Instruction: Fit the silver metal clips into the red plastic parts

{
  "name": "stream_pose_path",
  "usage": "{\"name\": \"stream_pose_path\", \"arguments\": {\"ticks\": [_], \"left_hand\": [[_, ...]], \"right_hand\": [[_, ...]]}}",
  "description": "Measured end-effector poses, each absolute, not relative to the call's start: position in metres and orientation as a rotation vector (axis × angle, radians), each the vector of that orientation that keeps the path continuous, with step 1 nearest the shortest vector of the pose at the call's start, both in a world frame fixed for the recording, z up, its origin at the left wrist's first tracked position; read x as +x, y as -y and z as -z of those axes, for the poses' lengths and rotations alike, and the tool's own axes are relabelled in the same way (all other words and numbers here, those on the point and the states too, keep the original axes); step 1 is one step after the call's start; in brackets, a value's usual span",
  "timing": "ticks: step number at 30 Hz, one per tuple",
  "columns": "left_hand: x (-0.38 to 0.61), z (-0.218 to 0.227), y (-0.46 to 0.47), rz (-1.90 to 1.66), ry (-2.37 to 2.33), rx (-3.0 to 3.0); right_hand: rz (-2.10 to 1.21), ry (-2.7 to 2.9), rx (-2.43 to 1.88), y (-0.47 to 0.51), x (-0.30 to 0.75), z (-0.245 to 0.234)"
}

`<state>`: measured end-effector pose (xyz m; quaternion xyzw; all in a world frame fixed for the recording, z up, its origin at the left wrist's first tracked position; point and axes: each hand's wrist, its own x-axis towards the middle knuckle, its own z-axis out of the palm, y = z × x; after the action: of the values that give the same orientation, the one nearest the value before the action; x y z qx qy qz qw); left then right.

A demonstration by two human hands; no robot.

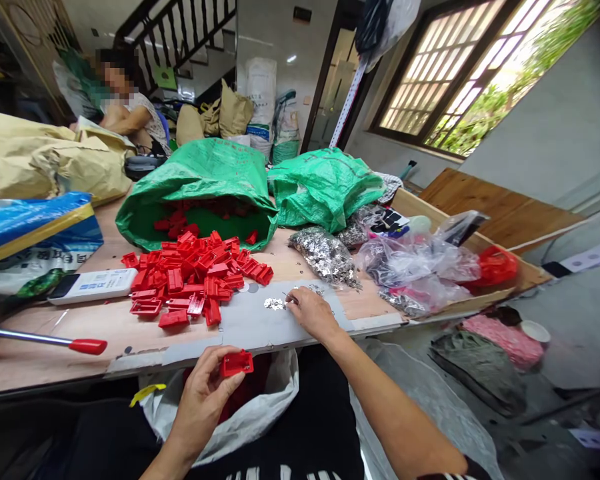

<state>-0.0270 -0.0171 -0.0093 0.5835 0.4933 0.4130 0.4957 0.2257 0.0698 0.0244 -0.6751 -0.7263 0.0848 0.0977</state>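
Observation:
My left hand point(205, 393) is closed round a small red plastic piece point(237, 363), held just below the table's front edge over a white bag point(265, 417) in my lap. My right hand point(313, 312) lies on a grey sheet point(245, 323) on the table, its fingertips pinched at a little heap of small silver metal bits point(275, 304). A pile of red plastic pieces point(190, 277) lies to the left of that hand, spilling from an open green sack point(200, 180).
A bigger mound of silver bits point(325, 257), clear plastic bags point(415, 263), a second green sack point(323, 187), a white remote point(93, 287) and a red-handled tool point(50, 341) lie on the wooden table point(40, 363). Another person point(127, 107) sits at the far left behind brown paper sacks point(45, 160).

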Motion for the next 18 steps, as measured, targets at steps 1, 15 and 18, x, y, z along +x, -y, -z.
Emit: {"name": "stream_pose_path", "arguments": {"ticks": [1, 15, 18], "left_hand": [[-0.027, 0.010, 0.017, -1.001, -1.193, 1.403], [-0.023, 0.004, 0.018, -1.115, -1.183, 1.260], [-0.023, 0.005, 0.019, -1.119, -1.173, 1.250]], "right_hand": [[-0.238, 2.177, -2.006, -0.073, 0.222, -0.025], [-0.239, 2.190, -2.138, -0.089, 0.208, -0.025], [-0.231, 2.191, -2.099, -0.086, 0.210, -0.027]]}}
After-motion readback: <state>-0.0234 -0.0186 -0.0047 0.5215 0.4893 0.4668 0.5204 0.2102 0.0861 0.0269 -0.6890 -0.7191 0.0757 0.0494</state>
